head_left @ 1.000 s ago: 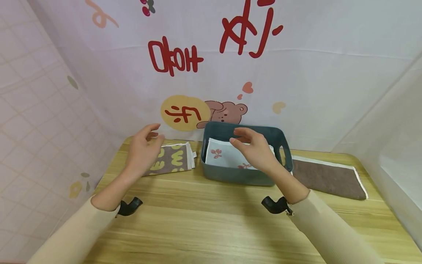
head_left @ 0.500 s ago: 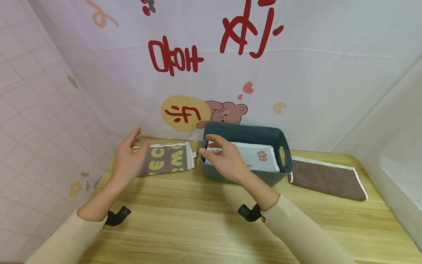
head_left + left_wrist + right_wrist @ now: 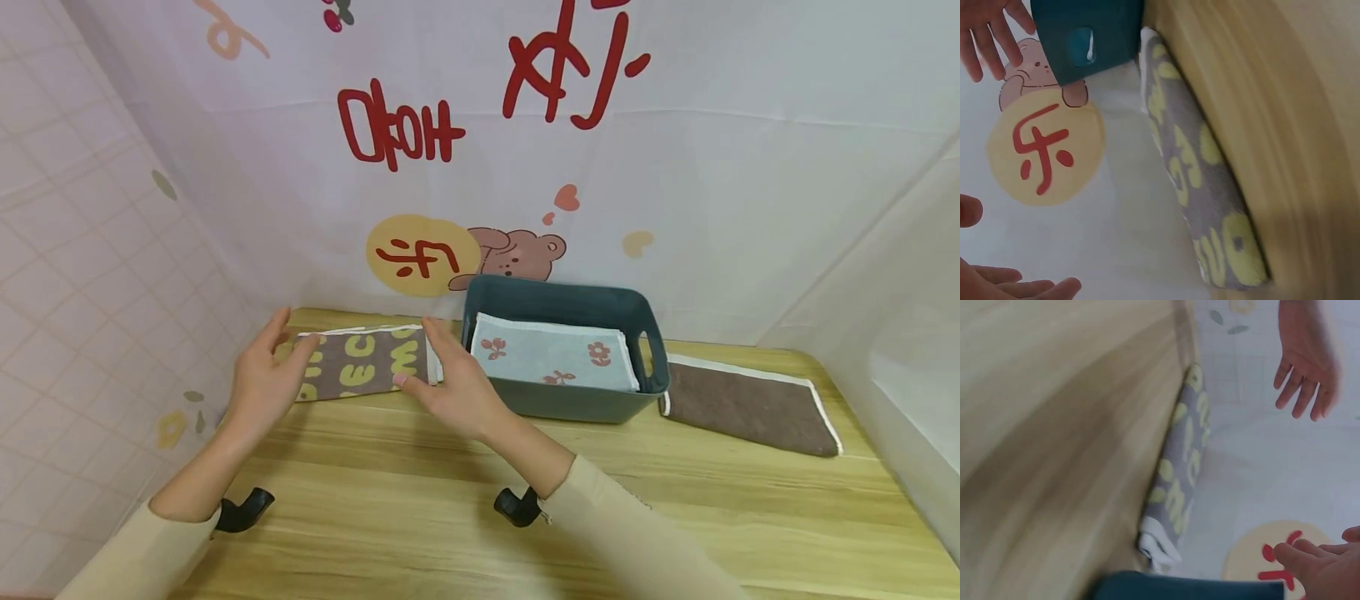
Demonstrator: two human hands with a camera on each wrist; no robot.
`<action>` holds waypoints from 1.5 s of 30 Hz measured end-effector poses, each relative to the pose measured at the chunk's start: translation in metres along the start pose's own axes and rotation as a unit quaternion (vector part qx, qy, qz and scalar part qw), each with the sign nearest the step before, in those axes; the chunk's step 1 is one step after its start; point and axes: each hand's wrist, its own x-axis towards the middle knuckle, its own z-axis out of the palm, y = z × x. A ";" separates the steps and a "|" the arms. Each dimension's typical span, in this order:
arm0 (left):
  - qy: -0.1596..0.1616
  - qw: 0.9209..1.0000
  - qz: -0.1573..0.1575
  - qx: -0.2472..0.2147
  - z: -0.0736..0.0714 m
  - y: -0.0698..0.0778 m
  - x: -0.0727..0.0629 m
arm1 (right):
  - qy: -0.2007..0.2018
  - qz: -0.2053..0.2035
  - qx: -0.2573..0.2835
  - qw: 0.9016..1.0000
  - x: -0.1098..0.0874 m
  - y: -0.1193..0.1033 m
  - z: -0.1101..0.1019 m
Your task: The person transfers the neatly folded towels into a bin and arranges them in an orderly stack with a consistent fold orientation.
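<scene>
A folded grey-brown towel with yellow letters (image 3: 360, 362) lies on the table at the left. Over its left end is my left hand (image 3: 262, 375), fingers extended and thumb apart. My right hand (image 3: 461, 387) hovers at the towel's right end, its fingers straight too. Both wrist views show a gap between the hands and the lettered towel (image 3: 1188, 162), so neither touches it. Right of it stands a dark teal basket (image 3: 570, 404) holding a folded light blue towel with red cherries and flowers (image 3: 555, 350).
A folded plain brown towel (image 3: 750, 404) with white edging lies right of the basket. The wooden table (image 3: 420, 500) meets a printed white cloth backdrop (image 3: 697, 183) behind, with cloth sides at left and right.
Both hands have moved left and slightly lower. The right hand has gone from above the basket to the lettered towel's right end. The towels and basket stay in place.
</scene>
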 end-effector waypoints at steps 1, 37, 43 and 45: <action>-0.005 1.000 -0.001 0.002 -0.001 -0.002 0.000 | -0.006 0.006 -0.002 1.000 0.000 0.001 0.004; -0.219 0.952 0.042 0.210 0.032 -0.060 0.013 | -0.134 0.051 -0.284 0.948 0.026 0.059 0.070; -0.213 0.949 0.039 0.229 0.034 -0.063 0.009 | -0.139 0.011 -0.337 0.931 0.019 0.056 0.066; -0.214 0.949 0.036 0.231 0.033 -0.064 0.007 | -0.141 -0.005 -0.362 0.921 0.016 0.055 0.066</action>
